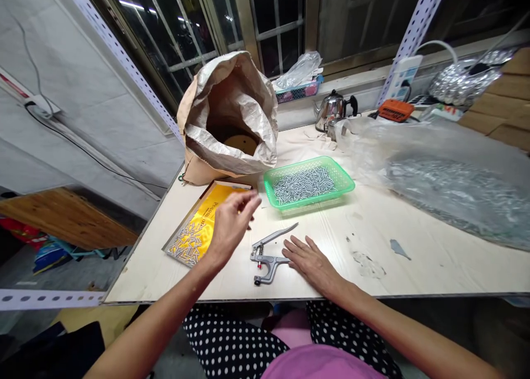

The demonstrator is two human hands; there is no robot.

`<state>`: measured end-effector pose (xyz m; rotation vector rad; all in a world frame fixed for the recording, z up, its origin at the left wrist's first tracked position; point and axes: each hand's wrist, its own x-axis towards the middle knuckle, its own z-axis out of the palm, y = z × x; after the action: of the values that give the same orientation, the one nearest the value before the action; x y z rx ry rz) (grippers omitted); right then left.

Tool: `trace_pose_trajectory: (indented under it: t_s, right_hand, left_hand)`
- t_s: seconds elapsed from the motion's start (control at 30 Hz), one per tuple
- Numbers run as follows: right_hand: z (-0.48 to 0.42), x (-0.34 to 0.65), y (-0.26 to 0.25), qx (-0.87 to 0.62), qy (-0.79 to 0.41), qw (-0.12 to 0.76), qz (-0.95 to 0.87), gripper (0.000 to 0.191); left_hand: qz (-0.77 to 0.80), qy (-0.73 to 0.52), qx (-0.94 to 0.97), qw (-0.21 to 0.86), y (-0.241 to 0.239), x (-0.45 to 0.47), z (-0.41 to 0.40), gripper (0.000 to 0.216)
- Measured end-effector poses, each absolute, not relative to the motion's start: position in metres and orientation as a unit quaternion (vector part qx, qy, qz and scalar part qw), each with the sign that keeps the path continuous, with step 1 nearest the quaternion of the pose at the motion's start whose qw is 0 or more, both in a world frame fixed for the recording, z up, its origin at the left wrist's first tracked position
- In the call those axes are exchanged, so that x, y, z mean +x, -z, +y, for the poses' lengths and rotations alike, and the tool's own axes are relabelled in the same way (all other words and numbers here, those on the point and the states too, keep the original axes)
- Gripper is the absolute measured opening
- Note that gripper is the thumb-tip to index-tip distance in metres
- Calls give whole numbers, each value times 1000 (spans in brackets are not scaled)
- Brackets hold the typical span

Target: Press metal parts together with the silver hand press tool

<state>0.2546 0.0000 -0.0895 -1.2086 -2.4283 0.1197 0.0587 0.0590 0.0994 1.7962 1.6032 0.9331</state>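
Observation:
My left hand hovers over the right edge of a shallow tray, thumb and fingers drawn together; whatever may be between them is hidden. On the tray's yellow printed sheet lie loose small silvery metal pieces. Flat on the table, fingers stretched, rests my right hand. Its fingertips are at the lower handle of grey snap fastener pliers, which lie with handles spread. Behind them stands a green plastic basket holding many small silvery metal pieces.
A large open paper sack stands at the back left. At the back are a metal kettle and an orange device. A big clear plastic bag of small parts covers the right side. A grey scrap lies near the front.

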Motion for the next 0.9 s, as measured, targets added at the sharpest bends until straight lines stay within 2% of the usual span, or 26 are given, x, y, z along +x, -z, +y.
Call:
trace_pose_trajectory:
  t_s: [0.1,0.23,0.37,0.43,0.63,0.9]
  right_hand:
    - [1,256,99,-425,-28,232,-875,32]
    - [1,257,111,-415,-2,251,-875,31]
    - [1,258,118,-405,10,256,-878,34]
    - [2,259,120,-396,16,258,-881,35]
    - [3,260,120,-385,33,255,-886,36]
    - [-1,261,100,-415,-40,199,-887,39]
  left_hand:
    - [545,-418,715,131,-132,59,77,46]
    - [613,-326,719,-22,-121,-2,100,29]
    - [744,-104,660,5,-72,-87,96,23]
    - [758,-63,649,19,-49,-112,87,22]
    - [754,-43,656,2,-7,-123,88,25]
    - [727,-30,686,28,15,-121,104,17]
